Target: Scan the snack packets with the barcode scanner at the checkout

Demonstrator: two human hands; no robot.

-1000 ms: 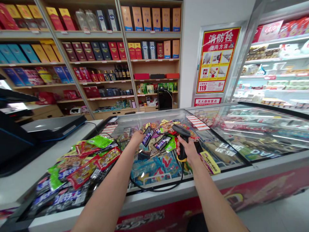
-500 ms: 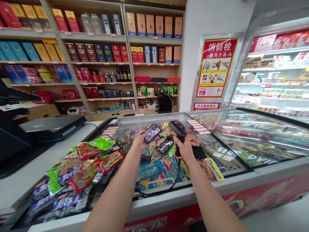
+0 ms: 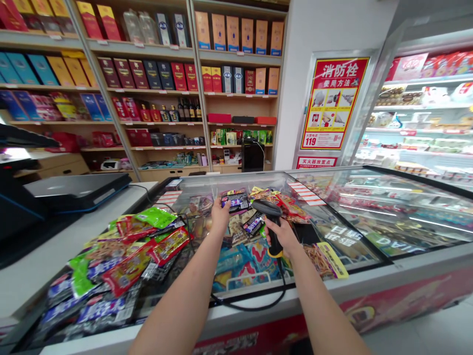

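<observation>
Right here my right hand (image 3: 283,237) is wrapped firmly around the black barcode scanner (image 3: 268,209), its cord (image 3: 254,308) looping along the freezer's front rim (image 3: 295,300), while my left fingers (image 3: 217,204) pinch a dark snack packet (image 3: 234,201) above the heap of snack packets (image 3: 284,199) on the glass lid (image 3: 343,231), with gift boxes (image 3: 232,32) lined up on the wooden shelves (image 3: 240,58) beyond.

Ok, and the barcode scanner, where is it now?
In the head view, the black barcode scanner is in the right hand, above the glass-topped freezer, just right of the left hand.
</observation>
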